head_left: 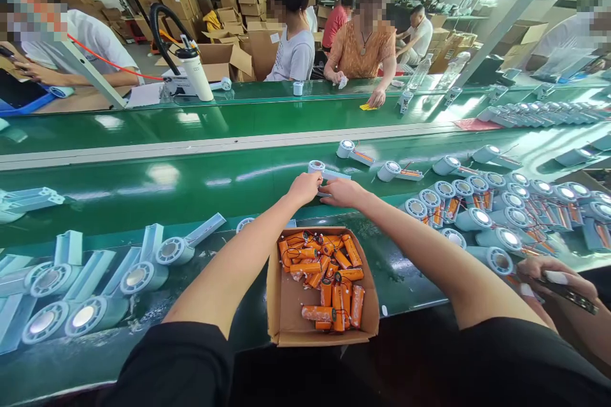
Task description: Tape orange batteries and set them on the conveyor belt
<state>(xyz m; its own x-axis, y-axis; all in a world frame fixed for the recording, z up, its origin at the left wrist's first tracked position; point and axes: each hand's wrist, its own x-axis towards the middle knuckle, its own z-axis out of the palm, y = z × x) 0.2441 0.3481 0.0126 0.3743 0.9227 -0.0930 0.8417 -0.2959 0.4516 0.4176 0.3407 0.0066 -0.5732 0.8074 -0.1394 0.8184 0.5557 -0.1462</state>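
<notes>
My left hand (305, 188) and my right hand (342, 193) meet over the green belt, fingers closed around a light-blue handheld fan housing (337, 175). Its round head points away from me, and my fingers hide part of its handle. Below my forearms stands an open cardboard box (286, 324) of orange wrapped batteries (338, 305) with thin wires. Just beyond my hands lie two more fan housings, one farther off (345, 149) and one to the right (389, 171), each with orange showing in its open handle.
Fan housings with open handles (86, 317) lie at the left edge. Many with batteries (477, 219) crowd the right, near a co-worker's hands (548, 280) holding a tool. Across a pale divider (238, 141), other people sit at a second belt (267, 108).
</notes>
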